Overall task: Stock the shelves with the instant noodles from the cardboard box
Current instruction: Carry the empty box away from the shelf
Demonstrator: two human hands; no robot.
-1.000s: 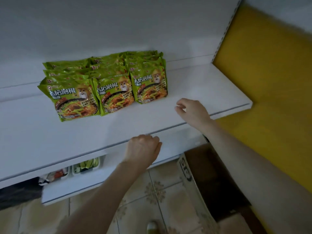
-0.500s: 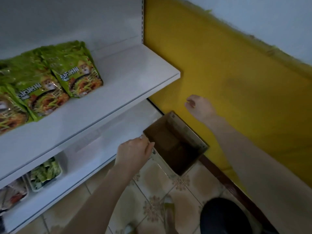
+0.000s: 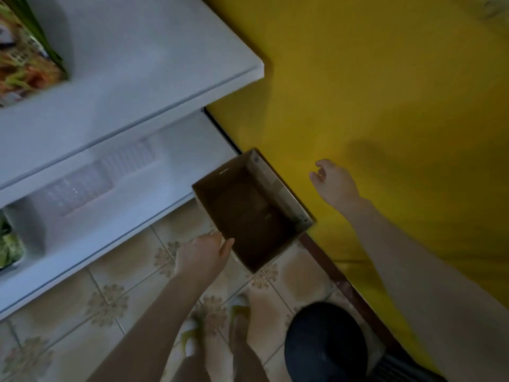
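The box [image 3: 278,188] stood open on the tiled floor [image 3: 292,277], one side against the yellow wall [image 3: 385,92] and a corner just beside the lower shelf [image 3: 132,210]. Its inside was too dark to tell what lay in it.

The left hand [image 3: 203,253] hung at the box's near rim, seen from the back. Its fingers were loosely curled and mostly hidden, the thumb pointed at the cardboard, and nothing showed in its grasp. Whether it touched the rim could not be told. The right hand [image 3: 334,180] was in front of the wall, right of the box and apart from it, with its fingers slackly bent around nothing.

On the upper shelf [image 3: 154,64] one noodle packet [image 3: 24,59] lay at the top left, blurred and cut off by the edge. Something green [image 3: 8,244] on the lower shelf was also cropped, too little to name. Below were two feet [image 3: 239,310] and a round black shape [image 3: 325,343], unclear.
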